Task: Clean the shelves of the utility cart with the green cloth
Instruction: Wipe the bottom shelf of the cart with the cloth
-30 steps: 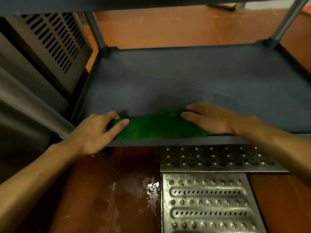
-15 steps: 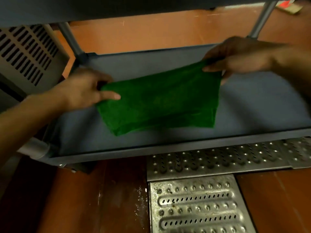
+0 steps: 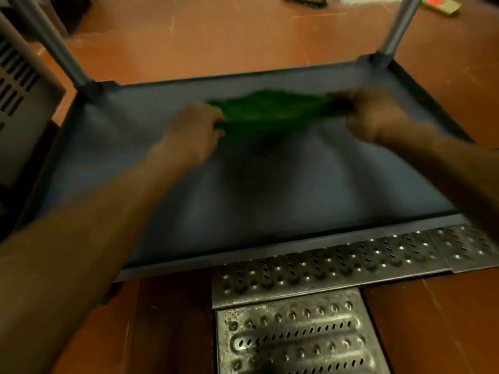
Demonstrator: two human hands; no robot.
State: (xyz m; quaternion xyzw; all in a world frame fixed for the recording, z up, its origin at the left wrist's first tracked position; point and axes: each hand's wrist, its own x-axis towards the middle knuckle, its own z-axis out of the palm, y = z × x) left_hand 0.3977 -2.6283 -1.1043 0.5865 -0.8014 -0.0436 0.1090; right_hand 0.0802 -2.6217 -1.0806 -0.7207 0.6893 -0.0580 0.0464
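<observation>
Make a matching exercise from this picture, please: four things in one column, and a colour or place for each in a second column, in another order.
Things:
1. cloth
2. shelf
3. grate
4. floor

Descriptions:
a. red-brown
b. green, held by left hand and right hand
c. dark grey, under the cloth
d. perforated metal, nearest the camera

Pairs: 1-b, 2-c, 3-d, 4-a

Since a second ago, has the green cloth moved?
Yes. The green cloth moved away from the near rim of the shelf toward its far rim.
</observation>
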